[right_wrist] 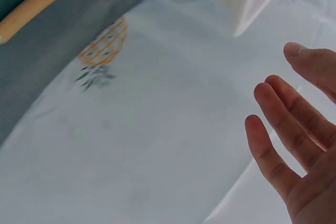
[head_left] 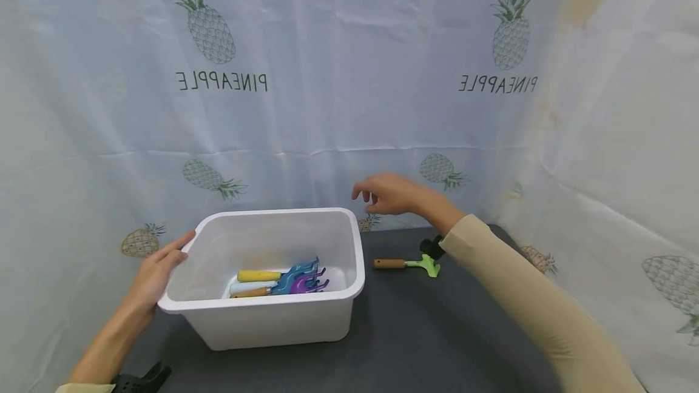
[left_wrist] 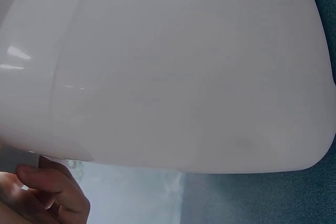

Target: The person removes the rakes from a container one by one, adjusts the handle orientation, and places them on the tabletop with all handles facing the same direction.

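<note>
My left hand (head_left: pixel 155 275) grips the left rim of a white plastic tub (head_left: pixel 273 324), its fingers curled under the edge in the left wrist view. Inside the tub lie several small garden hand tools: a blue-headed one with a yellow handle (head_left: pixel 258 276), another blue one with a wooden handle (head_left: pixel 252 292), and a purple rake head (head_left: pixel 306 284). Beyond the tub's right back corner, my right hand (head_left: pixel 390 193) hovers in the air. Its fingers are loosely bent and hold nothing. Below it, a garden hand tool (head_left: pixel 389 264) with a wooden handle and lime-green head lies on the table.
The dark grey table (head_left: pixel 426 332) carries the tub on its left part. A pale curtain (head_left: pixel 349 108) printed with pineapples hangs close behind and along both sides. Part of a black object (head_left: pixel 431 247) shows beside the right sleeve.
</note>
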The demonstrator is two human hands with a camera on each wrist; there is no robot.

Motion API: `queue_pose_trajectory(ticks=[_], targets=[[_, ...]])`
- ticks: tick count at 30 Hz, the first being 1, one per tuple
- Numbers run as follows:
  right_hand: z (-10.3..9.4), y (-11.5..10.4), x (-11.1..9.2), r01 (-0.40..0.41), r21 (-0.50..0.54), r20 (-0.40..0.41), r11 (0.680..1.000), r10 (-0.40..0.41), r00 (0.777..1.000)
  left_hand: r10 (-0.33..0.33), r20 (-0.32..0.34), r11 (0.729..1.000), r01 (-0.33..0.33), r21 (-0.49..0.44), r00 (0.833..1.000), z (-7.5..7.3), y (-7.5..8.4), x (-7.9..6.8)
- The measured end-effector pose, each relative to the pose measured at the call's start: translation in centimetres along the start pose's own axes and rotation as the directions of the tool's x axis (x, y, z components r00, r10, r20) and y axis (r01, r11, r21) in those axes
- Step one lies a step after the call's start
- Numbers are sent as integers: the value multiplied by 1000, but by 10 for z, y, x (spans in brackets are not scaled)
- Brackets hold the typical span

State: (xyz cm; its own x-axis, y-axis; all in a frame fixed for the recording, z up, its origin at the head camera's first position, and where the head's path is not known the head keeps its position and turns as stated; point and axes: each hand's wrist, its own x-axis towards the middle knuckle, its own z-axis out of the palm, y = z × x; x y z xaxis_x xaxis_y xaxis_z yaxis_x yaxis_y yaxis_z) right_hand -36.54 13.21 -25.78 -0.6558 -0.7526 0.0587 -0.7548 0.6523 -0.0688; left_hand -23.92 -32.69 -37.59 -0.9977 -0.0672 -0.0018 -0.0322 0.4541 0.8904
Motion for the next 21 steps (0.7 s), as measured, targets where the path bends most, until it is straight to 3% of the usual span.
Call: queue_pose_trajectory(ticks=[13,21], targets=[[-13,-55,42,80,-17,17,997,-79,997,10,-22,1000,-10,11,1000,-1,0,1],[-10,-81,67,133,6,32,991,-133,991,22,-17,1000,-22,4,1000,0,-1,-1]])
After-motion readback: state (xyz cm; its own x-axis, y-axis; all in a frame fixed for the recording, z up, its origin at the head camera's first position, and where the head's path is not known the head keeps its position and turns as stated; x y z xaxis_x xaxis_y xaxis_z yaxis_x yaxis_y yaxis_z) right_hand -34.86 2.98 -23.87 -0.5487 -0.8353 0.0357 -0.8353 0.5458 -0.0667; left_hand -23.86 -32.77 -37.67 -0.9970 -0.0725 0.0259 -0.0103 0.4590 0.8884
